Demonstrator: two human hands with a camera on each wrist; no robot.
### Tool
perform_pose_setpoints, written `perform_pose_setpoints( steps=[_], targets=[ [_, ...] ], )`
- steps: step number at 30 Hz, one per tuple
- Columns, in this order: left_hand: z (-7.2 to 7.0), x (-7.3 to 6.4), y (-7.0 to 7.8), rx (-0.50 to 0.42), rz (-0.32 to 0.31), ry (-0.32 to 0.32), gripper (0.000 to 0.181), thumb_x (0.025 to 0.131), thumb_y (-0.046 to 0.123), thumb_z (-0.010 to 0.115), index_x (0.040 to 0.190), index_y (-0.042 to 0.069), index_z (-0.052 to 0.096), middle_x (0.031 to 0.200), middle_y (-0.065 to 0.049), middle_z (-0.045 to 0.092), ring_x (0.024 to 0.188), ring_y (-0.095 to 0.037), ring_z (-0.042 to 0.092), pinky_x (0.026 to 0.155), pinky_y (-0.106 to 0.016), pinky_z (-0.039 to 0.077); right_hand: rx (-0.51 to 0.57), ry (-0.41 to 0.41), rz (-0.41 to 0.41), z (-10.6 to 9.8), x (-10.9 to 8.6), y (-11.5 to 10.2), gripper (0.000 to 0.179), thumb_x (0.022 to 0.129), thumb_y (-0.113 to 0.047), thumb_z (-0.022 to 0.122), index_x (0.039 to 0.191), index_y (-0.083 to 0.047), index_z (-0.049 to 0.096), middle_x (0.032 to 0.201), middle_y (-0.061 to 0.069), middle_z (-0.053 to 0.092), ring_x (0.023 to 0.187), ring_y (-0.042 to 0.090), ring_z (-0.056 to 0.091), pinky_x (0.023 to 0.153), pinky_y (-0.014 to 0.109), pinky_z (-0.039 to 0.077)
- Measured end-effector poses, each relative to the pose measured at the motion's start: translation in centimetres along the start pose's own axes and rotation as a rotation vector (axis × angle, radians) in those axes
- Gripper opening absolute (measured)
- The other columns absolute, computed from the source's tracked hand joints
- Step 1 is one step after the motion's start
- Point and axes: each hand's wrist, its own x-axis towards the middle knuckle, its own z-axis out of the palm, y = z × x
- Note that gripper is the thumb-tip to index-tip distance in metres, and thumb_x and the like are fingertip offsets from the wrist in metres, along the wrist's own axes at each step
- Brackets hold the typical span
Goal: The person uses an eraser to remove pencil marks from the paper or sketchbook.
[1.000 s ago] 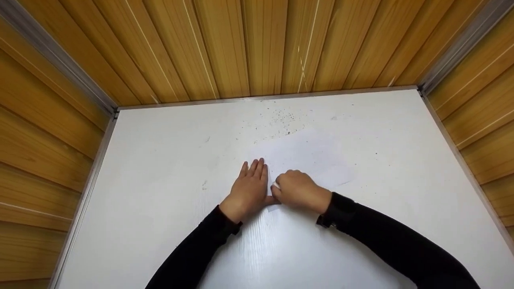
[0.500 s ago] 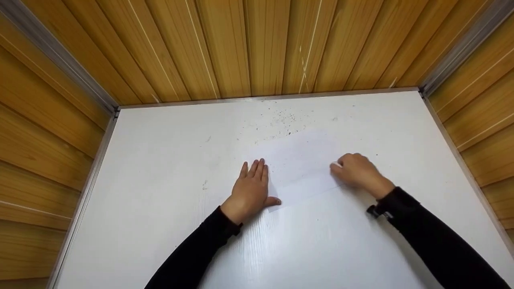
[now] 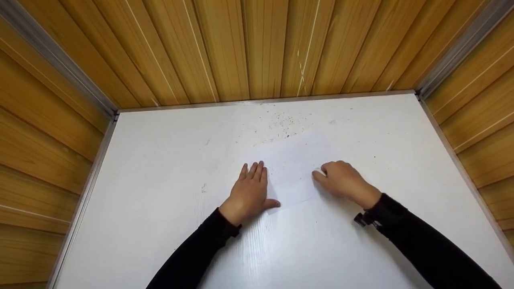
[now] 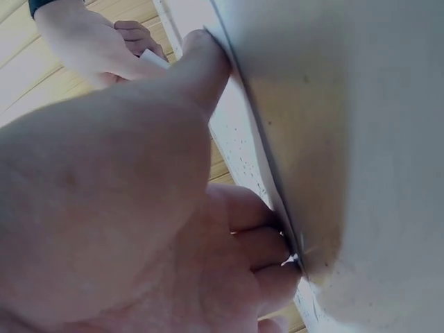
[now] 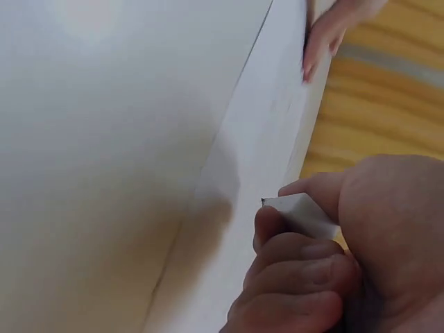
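A white sheet of paper [image 3: 293, 160] lies on the white table. My left hand [image 3: 249, 192] rests flat on the sheet's left side, fingers straight and thumb stretched out to the right near its lower corner. My right hand [image 3: 343, 178] is over the right part of the paper. Between its thumb and curled fingers it pinches a small white block, an eraser [image 5: 302, 211], one corner of which pokes out darkened in the right wrist view. Most of the eraser is hidden by the fingers in the head view.
Dark crumbs [image 3: 283, 120] are scattered on the table [image 3: 160, 160] beyond the paper, with a few specks on the sheet. Yellow wood-look panels [image 3: 229, 48] wall in the back and both sides.
My right hand has swept from beside the left thumb out to the paper's right side, then come back slightly left, still gripping the eraser. My left hand has stayed in place.
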Motion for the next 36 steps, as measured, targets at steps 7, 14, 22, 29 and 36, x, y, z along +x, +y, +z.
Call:
perform_pose_setpoints(
  steps=[7,14,22,29,36],
  targets=[
    [-0.3,-0.2,-0.2,-0.085,0.010,0.023,0.118,0.097,0.080,0.061,0.172,-0.005,0.028,0.183,-0.023,0.025,0.172,-0.037,0.026,0.142,-0.053,0.018,-0.070,-0.053,-0.171,2.9,0.9,-7.0,0.042,0.111,-0.036,0.056,0.088,-0.007,0.073,0.085,0.013,0.074,0.087,0.033,0.071,0.083,0.053,0.059],
    [0.3,-0.3,-0.4,-0.060,0.028,0.059,0.120,0.092,0.080,0.070,0.169,-0.006,0.036,0.180,-0.024,0.033,0.170,-0.036,0.033,0.141,-0.054,0.024,-0.099,-0.074,-0.263,5.7,2.1,-10.0,0.042,0.109,-0.031,0.057,0.072,-0.013,0.066,0.079,0.011,0.071,0.088,0.037,0.070,0.082,0.056,0.059],
    [0.0,0.0,-0.2,-0.004,-0.017,0.010,0.121,0.092,0.083,0.066,0.172,-0.002,0.032,0.182,-0.020,0.028,0.171,-0.033,0.030,0.141,-0.051,0.023,-0.103,-0.009,-0.197,4.7,2.4,-6.6,0.041,0.109,-0.033,0.058,0.080,-0.007,0.070,0.087,0.016,0.074,0.088,0.036,0.070,0.083,0.056,0.060],
    [-0.3,0.0,-0.1,0.022,-0.023,-0.031,0.122,0.093,0.084,0.062,0.174,-0.001,0.027,0.184,-0.018,0.022,0.173,-0.031,0.024,0.142,-0.050,0.020,-0.055,0.005,-0.023,0.5,1.4,1.9,0.045,0.110,-0.036,0.054,0.088,-0.001,0.072,0.091,0.018,0.072,0.084,0.031,0.065,0.083,0.053,0.057],
    [-0.1,-0.1,-0.1,0.030,-0.024,-0.015,0.122,0.092,0.084,0.062,0.173,-0.001,0.029,0.184,-0.017,0.025,0.172,-0.031,0.027,0.142,-0.050,0.022,-0.077,-0.010,0.074,-2.0,0.5,5.9,0.053,0.110,-0.037,0.050,0.105,0.009,0.074,0.100,0.027,0.073,0.085,0.035,0.062,0.080,0.052,0.055]
  ],
)
